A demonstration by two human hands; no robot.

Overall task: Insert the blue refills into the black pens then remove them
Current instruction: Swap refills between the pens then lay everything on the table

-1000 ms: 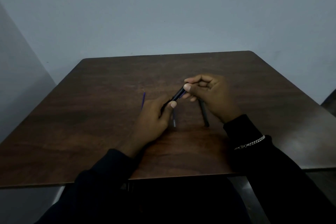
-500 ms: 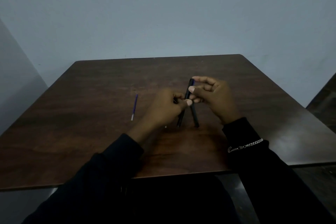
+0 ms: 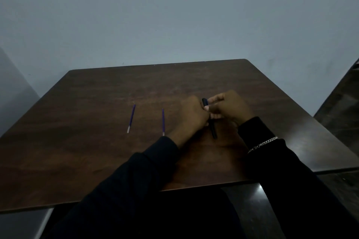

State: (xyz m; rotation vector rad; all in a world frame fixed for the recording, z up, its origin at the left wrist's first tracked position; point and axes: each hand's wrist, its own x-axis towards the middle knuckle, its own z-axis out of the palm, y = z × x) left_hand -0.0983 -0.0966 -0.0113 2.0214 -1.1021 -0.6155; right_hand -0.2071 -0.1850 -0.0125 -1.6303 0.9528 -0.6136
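black pen (image 3: pixel 205 102): left hand (image 3: pixel 191 116) grips, right hand (image 3: pixel 231 108) pinches

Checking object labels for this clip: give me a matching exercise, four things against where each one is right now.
Things:
1. black pen
2. leftmost blue refill
3. other blue refill
4. bracelet

Places:
A. on the right wrist
B. lying farthest left on the table
C. pinched by the right hand
D. lying on the table just left of the left hand

Pairs: 1-C, 2-B, 3-D, 4-A
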